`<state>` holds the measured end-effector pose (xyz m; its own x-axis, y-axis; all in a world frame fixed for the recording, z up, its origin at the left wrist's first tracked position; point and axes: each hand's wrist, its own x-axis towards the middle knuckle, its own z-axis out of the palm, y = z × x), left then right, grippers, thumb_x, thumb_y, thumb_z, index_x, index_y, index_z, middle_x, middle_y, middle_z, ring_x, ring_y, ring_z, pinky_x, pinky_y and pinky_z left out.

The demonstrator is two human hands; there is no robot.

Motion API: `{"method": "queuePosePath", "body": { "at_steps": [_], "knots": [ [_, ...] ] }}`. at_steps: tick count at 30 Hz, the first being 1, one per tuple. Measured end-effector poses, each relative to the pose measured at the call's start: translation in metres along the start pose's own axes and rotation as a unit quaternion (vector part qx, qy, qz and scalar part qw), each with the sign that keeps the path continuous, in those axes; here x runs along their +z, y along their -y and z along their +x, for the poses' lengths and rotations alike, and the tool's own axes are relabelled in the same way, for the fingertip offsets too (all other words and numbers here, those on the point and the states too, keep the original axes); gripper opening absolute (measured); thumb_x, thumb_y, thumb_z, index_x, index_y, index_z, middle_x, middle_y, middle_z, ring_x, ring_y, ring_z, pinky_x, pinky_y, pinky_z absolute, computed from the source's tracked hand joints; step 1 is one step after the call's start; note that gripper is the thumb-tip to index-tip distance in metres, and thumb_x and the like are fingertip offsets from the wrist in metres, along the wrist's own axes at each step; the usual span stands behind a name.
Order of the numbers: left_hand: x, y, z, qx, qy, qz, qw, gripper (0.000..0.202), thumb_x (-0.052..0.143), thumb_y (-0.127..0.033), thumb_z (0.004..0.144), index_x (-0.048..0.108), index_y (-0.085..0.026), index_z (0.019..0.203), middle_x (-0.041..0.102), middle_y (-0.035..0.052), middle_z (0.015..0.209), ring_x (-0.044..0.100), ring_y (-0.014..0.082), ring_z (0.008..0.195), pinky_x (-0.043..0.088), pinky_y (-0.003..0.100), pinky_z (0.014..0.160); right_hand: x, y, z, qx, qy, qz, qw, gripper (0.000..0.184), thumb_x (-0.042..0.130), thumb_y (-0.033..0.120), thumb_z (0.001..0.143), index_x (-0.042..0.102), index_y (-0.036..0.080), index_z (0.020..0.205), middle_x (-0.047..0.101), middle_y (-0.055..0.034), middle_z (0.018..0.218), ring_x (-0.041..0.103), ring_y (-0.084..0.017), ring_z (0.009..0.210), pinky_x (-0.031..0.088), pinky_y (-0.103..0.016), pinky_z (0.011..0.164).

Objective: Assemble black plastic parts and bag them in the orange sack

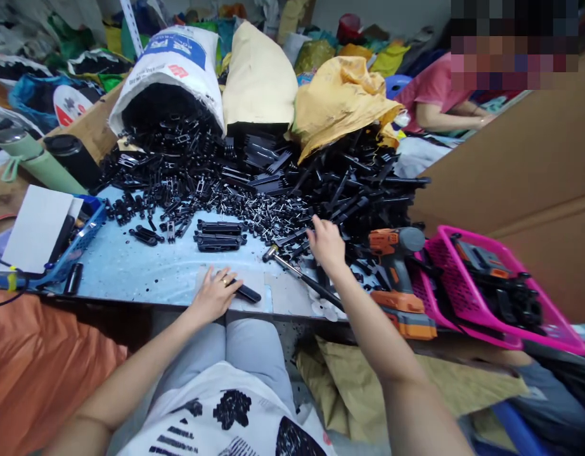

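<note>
My left hand (216, 292) is closed over one end of a slim black plastic part (248, 292), which lies at the table's front edge. Its far end sticks out past my fingers. Farther right, my right hand (327, 246) reaches to the edge of the heap of black parts, thumb and forefinger apart. A flat black strip (291, 238) lies right by my right thumb; I see nothing clearly gripped. Below that hand a hammer (296, 272) with a metal head rests on the table. Several similar black parts (220, 235) sit in neat rows beyond my left hand.
Small metal pins (273, 209) lie among the black pieces. Behind them, a white sack (178, 63) and a yellow sack (344, 95) spill parts. An orange drill (399, 278) and a pink basket (511, 304) stand right, a blue basket (90, 234) left. A co-worker (439, 101) sits beyond the cardboard.
</note>
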<state>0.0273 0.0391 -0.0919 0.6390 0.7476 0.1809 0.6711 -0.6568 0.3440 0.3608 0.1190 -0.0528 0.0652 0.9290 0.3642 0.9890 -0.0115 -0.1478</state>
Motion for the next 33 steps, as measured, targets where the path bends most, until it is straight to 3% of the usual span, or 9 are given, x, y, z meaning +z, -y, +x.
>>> {"method": "queuePosePath", "body": {
  "at_steps": [3, 7, 12, 14, 17, 21, 24, 30, 33],
  "knots": [
    [-0.005, 0.004, 0.018, 0.051, 0.059, 0.036, 0.996, 0.035, 0.040, -0.010, 0.088, 0.056, -0.020, 0.118, 0.061, 0.0105, 0.101, 0.055, 0.0231, 0.099, 0.039, 0.045, 0.092, 0.003, -0.049, 0.056, -0.060, -0.020, -0.079, 0.995, 0.036, 0.034, 0.012, 0.092, 0.051, 0.004, 0.122, 0.048, -0.0241, 0.123, 0.040, -0.026, 0.112, 0.033, -0.042, 0.090],
    [-0.006, 0.003, 0.022, 0.037, 0.040, 0.061, 0.997, 0.028, 0.040, -0.016, 0.091, 0.055, -0.018, 0.115, 0.060, 0.0094, 0.092, 0.054, 0.0226, 0.088, 0.041, 0.037, 0.078, 0.004, -0.083, 0.114, -0.123, 0.007, -0.083, 0.989, 0.028, 0.035, 0.007, 0.090, 0.063, 0.003, 0.086, 0.050, -0.0239, 0.122, 0.039, -0.021, 0.115, 0.027, -0.046, 0.094],
    [-0.009, 0.018, 0.002, 0.013, 0.032, 0.063, 0.997, 0.027, 0.041, -0.019, 0.092, 0.053, -0.018, 0.115, 0.059, 0.0097, 0.095, 0.054, 0.0224, 0.091, 0.041, 0.035, 0.077, -0.013, -0.094, 0.134, -0.171, 0.014, -0.076, 0.982, 0.026, 0.039, 0.007, 0.089, 0.062, 0.008, 0.076, 0.061, -0.0094, 0.090, 0.047, -0.016, 0.105, 0.020, -0.051, 0.100],
    [-0.008, 0.025, -0.002, -0.007, 0.042, 0.059, 0.997, 0.027, 0.040, -0.020, 0.092, 0.053, -0.017, 0.116, 0.059, 0.0105, 0.098, 0.053, 0.0231, 0.092, 0.041, 0.036, 0.079, -0.025, -0.081, 0.121, -0.181, 0.009, -0.070, 0.981, 0.019, 0.045, 0.015, 0.090, 0.063, 0.010, 0.086, 0.059, -0.0061, 0.082, 0.051, -0.017, 0.099, 0.021, -0.052, 0.099],
    [-0.005, 0.025, 0.003, -0.014, 0.059, 0.021, 0.998, 0.032, 0.042, -0.027, 0.092, 0.049, -0.016, 0.122, 0.058, 0.0117, 0.107, 0.052, 0.0243, 0.100, 0.041, 0.038, 0.085, -0.039, -0.034, 0.070, -0.219, 0.048, -0.031, 0.974, 0.026, 0.053, 0.032, 0.089, 0.061, 0.014, 0.107, 0.059, -0.0084, 0.089, 0.053, -0.018, 0.087, 0.036, -0.040, 0.088],
    [-0.001, 0.013, 0.021, 0.000, 0.097, -0.034, 0.995, 0.031, 0.039, -0.027, 0.092, 0.052, -0.017, 0.119, 0.058, 0.0105, 0.104, 0.052, 0.0230, 0.100, 0.040, 0.038, 0.088, -0.034, 0.049, -0.035, -0.343, 0.286, 0.075, 0.892, 0.023, 0.052, 0.040, 0.089, 0.061, 0.019, 0.091, 0.061, -0.0055, 0.086, 0.056, -0.016, 0.077, 0.039, -0.026, 0.069],
    [-0.004, 0.005, 0.030, 0.001, 0.120, -0.044, 0.992, 0.030, 0.038, -0.028, 0.092, 0.053, -0.017, 0.115, 0.059, 0.0101, 0.103, 0.051, 0.0232, 0.101, 0.039, 0.037, 0.089, -0.016, 0.084, -0.094, -0.338, 0.348, 0.051, 0.873, 0.035, 0.042, 0.048, 0.092, 0.058, 0.018, 0.093, 0.061, -0.0062, 0.084, 0.058, -0.016, 0.072, 0.035, -0.024, 0.062],
    [-0.010, -0.002, 0.029, -0.008, 0.122, -0.041, 0.992, 0.064, 0.054, -0.068, 0.072, 0.052, -0.018, 0.112, 0.057, 0.0114, 0.107, 0.050, 0.0290, 0.100, 0.037, 0.042, 0.088, -0.001, 0.095, -0.110, -0.266, 0.338, 0.009, 0.903, 0.041, 0.034, 0.053, 0.093, 0.057, 0.020, 0.098, 0.063, -0.0066, 0.089, 0.061, -0.017, 0.073, 0.033, -0.025, 0.059],
    [-0.010, -0.003, 0.028, -0.001, 0.120, -0.029, 0.992, 0.067, 0.060, -0.069, 0.067, 0.051, -0.018, 0.110, 0.057, 0.0113, 0.103, 0.051, 0.0295, 0.097, 0.037, 0.042, 0.087, -0.006, 0.099, -0.109, -0.261, 0.342, 0.007, 0.903, 0.041, 0.032, 0.054, 0.093, 0.057, 0.021, 0.097, 0.063, -0.0062, 0.088, 0.061, -0.017, 0.071, 0.033, -0.025, 0.059]
  ]
}}
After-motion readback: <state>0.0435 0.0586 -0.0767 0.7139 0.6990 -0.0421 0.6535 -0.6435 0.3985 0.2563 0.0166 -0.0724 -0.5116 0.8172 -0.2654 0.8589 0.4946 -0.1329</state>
